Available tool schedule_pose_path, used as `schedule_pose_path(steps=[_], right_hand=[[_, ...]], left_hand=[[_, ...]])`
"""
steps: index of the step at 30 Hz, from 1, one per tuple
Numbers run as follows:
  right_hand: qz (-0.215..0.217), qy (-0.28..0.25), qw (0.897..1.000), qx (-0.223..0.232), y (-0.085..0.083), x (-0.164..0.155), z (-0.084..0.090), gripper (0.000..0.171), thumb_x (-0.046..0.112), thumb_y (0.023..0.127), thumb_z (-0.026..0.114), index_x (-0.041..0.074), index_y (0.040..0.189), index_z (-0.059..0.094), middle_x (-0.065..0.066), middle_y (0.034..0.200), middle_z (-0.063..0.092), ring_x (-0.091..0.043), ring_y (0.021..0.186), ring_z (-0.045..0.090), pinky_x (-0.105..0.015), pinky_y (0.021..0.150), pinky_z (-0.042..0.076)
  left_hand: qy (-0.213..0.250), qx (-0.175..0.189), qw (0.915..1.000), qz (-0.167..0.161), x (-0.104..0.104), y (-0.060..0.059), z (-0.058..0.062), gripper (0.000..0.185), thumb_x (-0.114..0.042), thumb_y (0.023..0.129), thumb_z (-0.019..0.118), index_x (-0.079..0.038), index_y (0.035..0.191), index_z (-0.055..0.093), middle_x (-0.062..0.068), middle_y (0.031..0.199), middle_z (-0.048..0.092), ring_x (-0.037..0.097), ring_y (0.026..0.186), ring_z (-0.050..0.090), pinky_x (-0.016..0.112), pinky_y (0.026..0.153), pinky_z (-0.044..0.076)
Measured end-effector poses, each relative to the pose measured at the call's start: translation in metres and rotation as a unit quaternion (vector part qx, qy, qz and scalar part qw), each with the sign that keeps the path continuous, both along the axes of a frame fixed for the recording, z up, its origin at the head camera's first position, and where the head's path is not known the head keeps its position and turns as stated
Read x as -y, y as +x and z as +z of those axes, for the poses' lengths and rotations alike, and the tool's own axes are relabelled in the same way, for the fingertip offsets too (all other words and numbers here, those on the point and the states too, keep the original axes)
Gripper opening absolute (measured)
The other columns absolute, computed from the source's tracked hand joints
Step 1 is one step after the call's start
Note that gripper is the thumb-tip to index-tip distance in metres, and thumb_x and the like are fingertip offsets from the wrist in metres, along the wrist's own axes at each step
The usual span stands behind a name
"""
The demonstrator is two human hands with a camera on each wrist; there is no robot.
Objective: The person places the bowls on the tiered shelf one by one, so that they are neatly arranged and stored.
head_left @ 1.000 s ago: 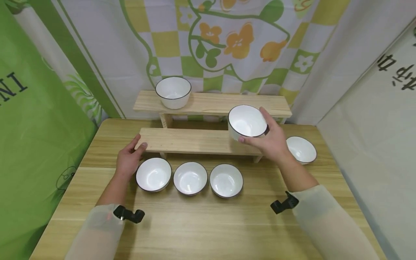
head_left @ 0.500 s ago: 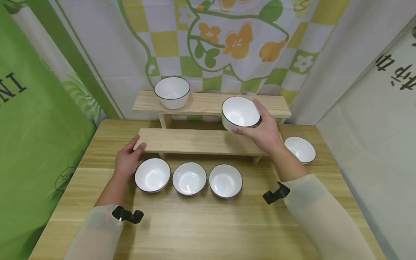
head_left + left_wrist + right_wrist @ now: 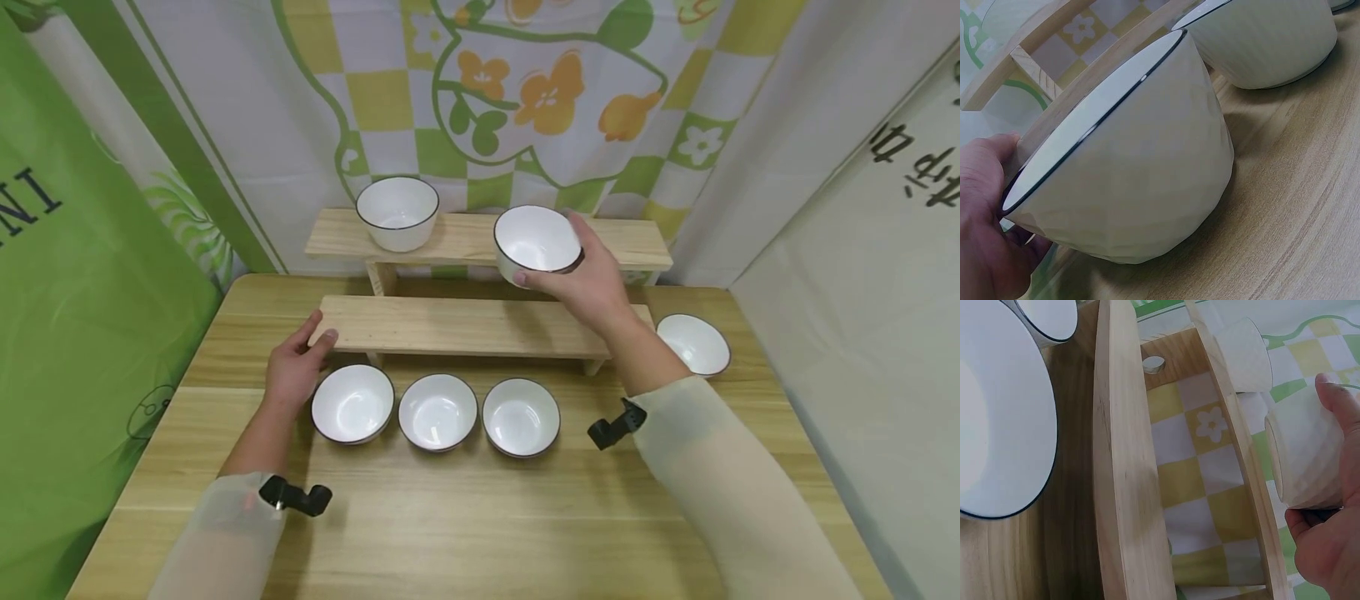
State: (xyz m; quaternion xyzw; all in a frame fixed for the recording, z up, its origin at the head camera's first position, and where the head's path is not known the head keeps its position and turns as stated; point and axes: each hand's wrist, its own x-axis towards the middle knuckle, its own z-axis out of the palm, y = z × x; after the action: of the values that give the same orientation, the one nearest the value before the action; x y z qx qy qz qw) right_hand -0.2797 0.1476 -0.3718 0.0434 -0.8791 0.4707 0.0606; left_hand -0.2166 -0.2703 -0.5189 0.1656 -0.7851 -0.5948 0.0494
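A: Since one second ago the right hand (image 3: 592, 287) has carried its white bowl (image 3: 536, 242) up and to the left, from above the lower shelf (image 3: 465, 325) to the front edge of the upper shelf (image 3: 480, 235). The left hand (image 3: 296, 367) has not moved.

B: How do the fingers hold the bowl?

A: The thumb presses the near wall and the other fingers curl around the far side, so the hand grips it. The bowl is in the air and tilted a little toward the person. In the right wrist view its outer wall (image 3: 1307, 456) shows a faceted, diamond-like texture.

B: And the left hand?

A: Its fingers are relaxed, and the thumb touches the left end of the lower shelf. It holds nothing. It is just beside the leftmost bowl (image 3: 352, 403), which stands on the tabletop (image 3: 465, 517).

B: What else is there?

A: Two more bowls (image 3: 438, 411) (image 3: 521, 417) stand in the same row, round, glossy white with a thin dark rim. Another bowl (image 3: 693, 343) stands at the right, and one more (image 3: 397, 212) on the upper shelf. Shelves and tabletop are pale wood with visible grain.
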Motion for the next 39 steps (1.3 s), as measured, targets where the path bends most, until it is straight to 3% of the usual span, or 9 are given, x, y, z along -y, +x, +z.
schedule_pose_path(steps=[4, 9, 17, 24, 29, 39], right_hand=[[-0.004, -0.001, 1.0, 0.006, -0.006, 0.006, 0.0, 0.126, 0.064, 0.049, 0.088, 0.03, 0.153, 0.025, 0.0, 0.151, 0.037, -0.02, 0.133, 0.038, -0.04, 0.11, 0.031], [-0.009, 0.006, 1.0, 0.018, -0.013, 0.012, -0.001, 0.13, 0.067, 0.047, 0.087, 0.034, 0.154, 0.02, 0.001, 0.155, 0.032, -0.019, 0.136, 0.034, -0.038, 0.111, 0.029], [-0.007, 0.008, 1.0, 0.016, -0.023, 0.019, -0.003, 0.129, 0.065, 0.048, 0.087, 0.033, 0.154, 0.021, -0.001, 0.151, 0.037, -0.019, 0.134, 0.038, -0.038, 0.109, 0.032], [-0.01, 0.004, 1.0, 0.019, -0.031, 0.024, 0.0, 0.131, 0.067, 0.046, 0.087, 0.036, 0.154, 0.019, 0.001, 0.154, 0.032, -0.019, 0.135, 0.036, -0.037, 0.109, 0.032], [-0.01, 0.02, 0.999, 0.027, -0.037, 0.029, 0.001, 0.133, 0.071, 0.046, 0.084, 0.035, 0.154, 0.015, 0.001, 0.155, 0.03, -0.02, 0.137, 0.034, -0.038, 0.11, 0.031], [-0.018, 0.028, 0.999, 0.035, -0.046, 0.038, 0.006, 0.131, 0.071, 0.047, 0.084, 0.036, 0.154, 0.017, -0.002, 0.153, 0.035, -0.021, 0.135, 0.037, -0.037, 0.108, 0.033]], left_hand=[[0.0, 0.0, 1.0, -0.001, 0.0, 0.0, 0.0, 0.061, -0.052, 0.086, 0.067, -0.037, 0.141, 0.046, -0.01, 0.151, 0.038, 0.01, 0.113, 0.057, 0.023, 0.082, 0.054], [-0.003, 0.002, 1.0, -0.007, 0.001, -0.001, 0.0, 0.063, -0.055, 0.085, 0.066, -0.038, 0.142, 0.045, -0.009, 0.152, 0.038, 0.015, 0.12, 0.054, 0.027, 0.087, 0.053], [-0.002, 0.006, 0.9999, -0.009, 0.002, -0.001, -0.003, 0.064, -0.056, 0.084, 0.065, -0.038, 0.142, 0.045, -0.011, 0.152, 0.036, 0.016, 0.123, 0.053, 0.026, 0.087, 0.053], [0.011, 0.001, 0.9999, -0.013, 0.0, -0.002, -0.002, 0.063, -0.054, 0.084, 0.067, -0.038, 0.142, 0.045, -0.012, 0.152, 0.036, 0.017, 0.125, 0.051, 0.032, 0.091, 0.052], [0.015, 0.0, 0.9998, -0.013, 0.0, -0.001, 0.0, 0.063, -0.052, 0.085, 0.067, -0.036, 0.142, 0.045, -0.015, 0.151, 0.036, 0.016, 0.126, 0.05, 0.029, 0.091, 0.051], [0.014, -0.001, 0.9999, -0.004, 0.001, -0.001, -0.001, 0.063, -0.053, 0.084, 0.067, -0.036, 0.141, 0.046, -0.015, 0.15, 0.038, 0.012, 0.122, 0.053, 0.03, 0.091, 0.051]])
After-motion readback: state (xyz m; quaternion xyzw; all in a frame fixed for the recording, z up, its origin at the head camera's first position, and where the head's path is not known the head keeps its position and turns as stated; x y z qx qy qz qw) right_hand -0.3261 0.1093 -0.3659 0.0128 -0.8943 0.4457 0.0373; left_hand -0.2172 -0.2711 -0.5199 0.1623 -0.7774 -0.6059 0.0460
